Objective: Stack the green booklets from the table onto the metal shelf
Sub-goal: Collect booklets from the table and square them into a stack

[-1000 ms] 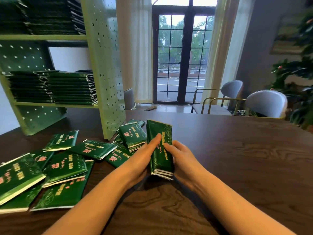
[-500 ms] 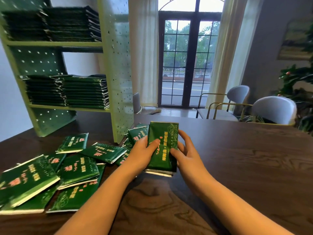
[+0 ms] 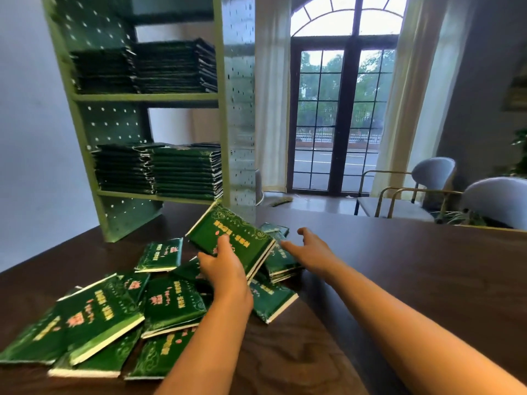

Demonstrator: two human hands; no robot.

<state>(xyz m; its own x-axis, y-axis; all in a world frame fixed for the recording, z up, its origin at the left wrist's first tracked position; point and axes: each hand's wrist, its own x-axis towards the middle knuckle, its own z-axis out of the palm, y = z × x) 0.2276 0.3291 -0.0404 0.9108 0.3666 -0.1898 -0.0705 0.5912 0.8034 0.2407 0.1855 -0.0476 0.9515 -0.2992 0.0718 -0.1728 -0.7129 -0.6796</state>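
Note:
My left hand (image 3: 225, 269) grips a small stack of green booklets (image 3: 233, 238), lifted off the dark wooden table (image 3: 399, 280) and tilted toward the green metal shelf (image 3: 225, 115). My right hand (image 3: 310, 249) is free of the stack, fingers spread, reaching over another few booklets (image 3: 281, 262) lying by the shelf's foot. Several more green booklets (image 3: 114, 317) lie scattered on the table at the left. The shelf holds booklet piles on its lower level (image 3: 159, 169) and upper level (image 3: 145, 67).
Two grey chairs (image 3: 496, 201) stand behind the table at the right, with a glass door (image 3: 339, 118) and curtains beyond. A plant (image 3: 520, 155) is at the far right edge.
My right hand has let go of the stack and moved right toward the booklets on the table. My left hand alone now carries the stack, raised and turned toward the shelf.

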